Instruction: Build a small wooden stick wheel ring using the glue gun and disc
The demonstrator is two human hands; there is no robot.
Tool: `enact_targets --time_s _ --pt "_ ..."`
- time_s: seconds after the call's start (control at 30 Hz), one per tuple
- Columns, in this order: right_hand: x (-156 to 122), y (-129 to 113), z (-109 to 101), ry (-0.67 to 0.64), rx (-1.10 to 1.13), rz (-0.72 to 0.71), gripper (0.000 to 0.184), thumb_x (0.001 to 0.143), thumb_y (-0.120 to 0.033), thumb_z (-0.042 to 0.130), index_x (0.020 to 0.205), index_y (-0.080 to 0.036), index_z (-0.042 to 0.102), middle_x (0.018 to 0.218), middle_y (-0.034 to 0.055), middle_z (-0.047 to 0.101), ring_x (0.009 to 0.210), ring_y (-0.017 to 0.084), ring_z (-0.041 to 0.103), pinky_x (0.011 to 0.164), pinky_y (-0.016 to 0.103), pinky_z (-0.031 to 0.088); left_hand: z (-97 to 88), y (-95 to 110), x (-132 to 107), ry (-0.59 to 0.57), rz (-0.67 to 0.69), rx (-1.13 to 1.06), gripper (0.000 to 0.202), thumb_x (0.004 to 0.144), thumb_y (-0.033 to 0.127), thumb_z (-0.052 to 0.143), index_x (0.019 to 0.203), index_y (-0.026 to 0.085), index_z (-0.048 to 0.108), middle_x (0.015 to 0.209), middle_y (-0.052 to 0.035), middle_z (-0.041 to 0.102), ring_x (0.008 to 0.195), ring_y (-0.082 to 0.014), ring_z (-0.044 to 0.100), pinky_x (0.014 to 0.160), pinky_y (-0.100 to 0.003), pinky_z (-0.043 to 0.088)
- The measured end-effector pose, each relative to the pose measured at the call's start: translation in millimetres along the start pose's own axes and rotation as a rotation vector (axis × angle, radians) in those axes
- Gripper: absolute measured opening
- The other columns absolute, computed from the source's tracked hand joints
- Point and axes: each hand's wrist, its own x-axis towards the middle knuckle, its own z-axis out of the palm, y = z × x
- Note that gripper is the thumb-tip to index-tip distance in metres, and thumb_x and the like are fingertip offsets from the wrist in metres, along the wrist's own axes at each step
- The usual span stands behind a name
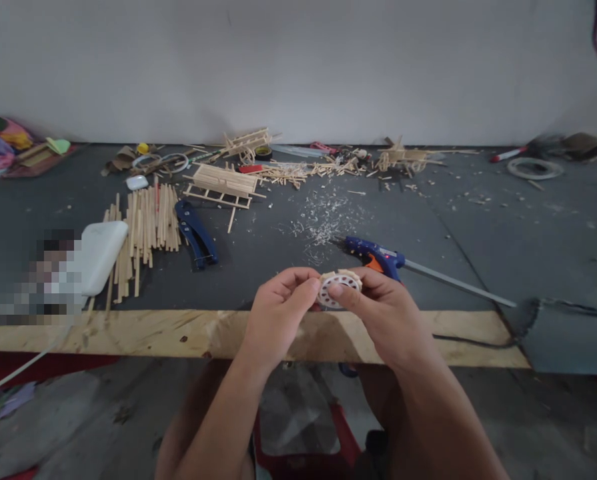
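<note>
Both my hands meet over the table's front edge around a small white wheel (339, 289) with round holes and short wooden pieces stuck along its rim. My left hand (278, 313) pinches its left side with curled fingers. My right hand (383, 313) grips the right side, thumb across the face. Just behind the wheel lies a blue hot glue gun (378, 257) with an orange trigger and a glue stick poking out to the right.
On the dark table (478, 233) lie a bundle of wooden sticks (145, 227), blue pliers (195, 233), a white box (98, 257), small stick-built frames (223, 183), shavings and tape rolls. A bare wooden strip (128, 330) forms the front edge.
</note>
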Motion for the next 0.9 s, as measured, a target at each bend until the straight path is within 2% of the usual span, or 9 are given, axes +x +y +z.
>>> enact_targets --time_s 0.33,0.53,0.7,0.9 --pt "-0.5 -0.6 0.3 -0.014 0.020 -0.001 0.013 0.074 -0.035 0.074 0.078 -0.023 0.072 0.076 -0.0001 0.073 0.070 0.013 0.066 0.066 0.024 0.051 -1.2 0.3 -0.5 -0.030 -0.001 -0.031 0.010 0.080 0.028 0.064 0.077 0.019 0.068 0.067 0.0030 0.061 0.063 -0.0077 0.053 0.061 -0.019 0.041" --pt "-0.7 -2.0 1.5 -0.003 -0.122 -0.022 0.016 0.076 -0.037 0.071 0.080 -0.021 0.071 0.077 0.0010 0.073 0.073 0.015 0.066 0.066 0.026 0.051 -0.6 4.5 -2.1 -0.013 0.047 0.026 0.011 0.081 0.027 0.064 0.088 0.021 0.070 0.079 0.0004 0.068 0.070 -0.0102 0.059 0.066 -0.021 0.046" --pt "-2.4 -5.8 3.8 0.003 -0.207 -0.039 0.016 0.077 -0.037 0.069 0.080 -0.021 0.071 0.077 0.0016 0.073 0.074 0.016 0.066 0.064 0.027 0.051 -0.2 4.3 -2.3 0.049 0.077 0.169 0.012 0.081 0.030 0.063 0.081 0.020 0.070 0.072 0.0005 0.065 0.065 -0.0107 0.056 0.062 -0.022 0.044" --pt "-3.0 -6.4 4.5 0.014 -0.236 -0.054 0.017 0.076 -0.038 0.069 0.079 -0.021 0.071 0.076 0.0021 0.072 0.073 0.017 0.066 0.064 0.028 0.053 2.5 2.3 -1.2 0.069 0.039 0.101 0.014 0.080 0.031 0.063 0.079 0.019 0.069 0.068 0.0012 0.062 0.062 -0.0101 0.054 0.059 -0.021 0.042"
